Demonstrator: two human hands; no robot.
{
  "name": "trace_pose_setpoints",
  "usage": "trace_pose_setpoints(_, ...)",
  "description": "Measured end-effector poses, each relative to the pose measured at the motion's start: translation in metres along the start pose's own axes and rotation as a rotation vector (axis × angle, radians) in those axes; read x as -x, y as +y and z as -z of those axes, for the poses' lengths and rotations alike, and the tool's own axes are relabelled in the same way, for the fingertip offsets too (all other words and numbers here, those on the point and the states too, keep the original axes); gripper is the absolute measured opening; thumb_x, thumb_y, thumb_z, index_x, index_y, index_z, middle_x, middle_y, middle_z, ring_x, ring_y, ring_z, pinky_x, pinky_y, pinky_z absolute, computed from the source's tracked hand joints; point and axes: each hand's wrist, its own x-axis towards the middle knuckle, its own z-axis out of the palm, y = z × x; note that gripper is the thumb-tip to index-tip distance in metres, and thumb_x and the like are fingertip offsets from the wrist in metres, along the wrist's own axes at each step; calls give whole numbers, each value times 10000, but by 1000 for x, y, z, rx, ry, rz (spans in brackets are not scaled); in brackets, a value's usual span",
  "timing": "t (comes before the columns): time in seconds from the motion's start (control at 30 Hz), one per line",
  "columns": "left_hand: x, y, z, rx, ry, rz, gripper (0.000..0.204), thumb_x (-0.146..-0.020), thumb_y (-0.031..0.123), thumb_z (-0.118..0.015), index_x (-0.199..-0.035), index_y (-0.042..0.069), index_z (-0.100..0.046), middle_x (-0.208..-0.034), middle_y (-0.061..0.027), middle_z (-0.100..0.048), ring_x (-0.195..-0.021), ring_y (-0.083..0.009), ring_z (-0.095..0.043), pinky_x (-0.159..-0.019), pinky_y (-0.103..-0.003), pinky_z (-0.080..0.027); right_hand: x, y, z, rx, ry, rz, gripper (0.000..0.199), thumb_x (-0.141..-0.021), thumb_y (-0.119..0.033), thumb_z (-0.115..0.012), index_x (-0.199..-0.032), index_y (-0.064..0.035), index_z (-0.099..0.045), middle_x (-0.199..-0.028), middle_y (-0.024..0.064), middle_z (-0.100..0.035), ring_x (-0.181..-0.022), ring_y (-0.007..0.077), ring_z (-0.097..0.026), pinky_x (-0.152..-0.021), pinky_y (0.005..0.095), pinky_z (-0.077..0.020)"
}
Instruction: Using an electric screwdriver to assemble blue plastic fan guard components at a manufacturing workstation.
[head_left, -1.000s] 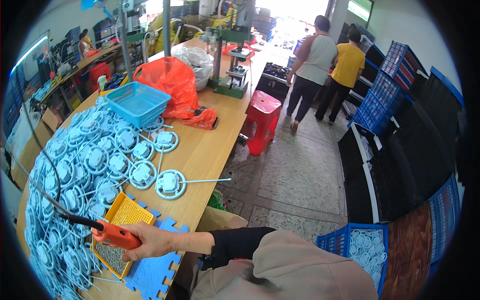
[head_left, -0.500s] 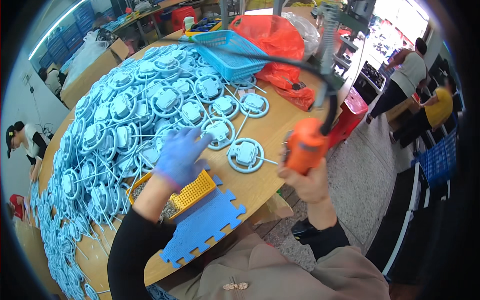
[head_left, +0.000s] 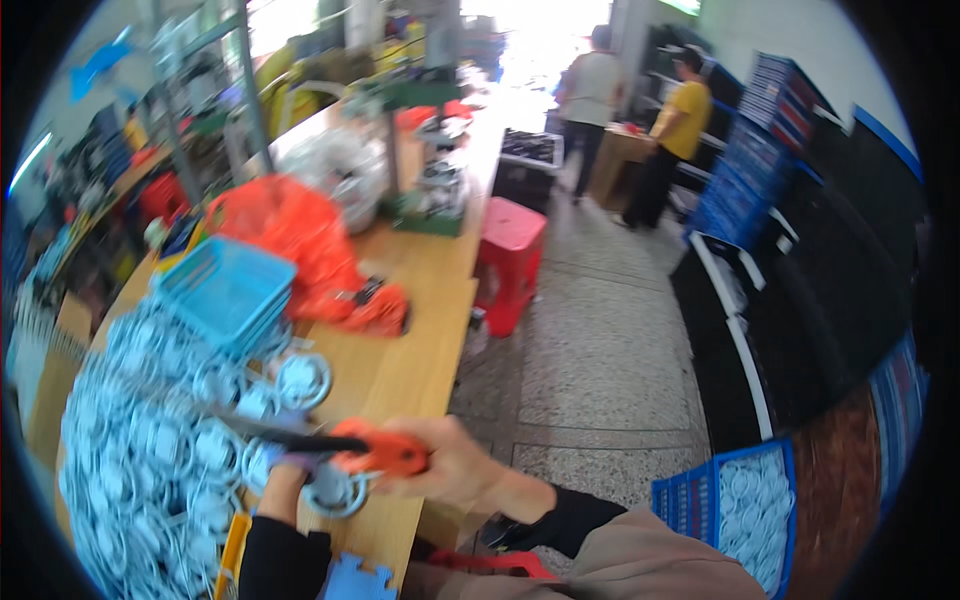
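Observation:
An orange power tool (head_left: 392,453), its kind blurred, lies almost level in my closed right hand (head_left: 448,458). From its left end a black part or cord stretches over the light-blue parts. Behind it my gloved left hand (head_left: 303,462) is mostly covered and smeared, so its fingers cannot be made out. Around that hand are light-blue plastic rings shaped like steering wheels (head_left: 302,381), with a large heap of them (head_left: 130,440) to the left. One wheel-shaped part (head_left: 336,492) sits just below the tool, close to the table edge.
A yellow basket (head_left: 233,548) and blue foam mat (head_left: 357,580) lie near me. Farther off are a light-blue basket (head_left: 228,298) and red plastic bag (head_left: 290,235). A red stool (head_left: 512,240) stands beside the table; a blue crate (head_left: 688,505) holds light-blue parts. Two people (head_left: 591,95) stand beyond.
The view has swung right, showing more aisle and the crate. My right hand has brought the orange tool leftward, across my left hand, which was plainly visible over the parts before.

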Motion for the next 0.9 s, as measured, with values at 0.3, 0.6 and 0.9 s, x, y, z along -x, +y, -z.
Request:
trace_pose_setpoints(0.3,-53,-27,-53,558,312,-67,133,-841,226,-583,-752,153,-517,-600,8,-452,-505,-138,-448,-480,-307,-381,-3,1,9,-15,-5,112,435,-754,-260,-778,-1057,-33,-563,-852,110,-625,-780,228,-621,-717,315,-477)
trace_pose_setpoints(0.6,115,126,-10,1103,167,-244,194,-857,94,-630,-1020,91,-523,-969,-34,-568,-851,-169,-548,-773,-329,-481,-6,5,18,-20,16,140,438,-747,-280,-795,-1051,-51,-581,-832,66,-626,-710,185,-582,-677,292,-474)
trace_pose_setpoints(0.9,103,107,-2,629,253,-429,156,-853,84,-609,-993,98,-544,-962,-56,-584,-868,-204,-564,-785,-347,-478,6,3,12,-16,37,162,431,-747,-268,-789,-1052,-48,-579,-819,75,-620,-703,198,-584,-672,288,-472)
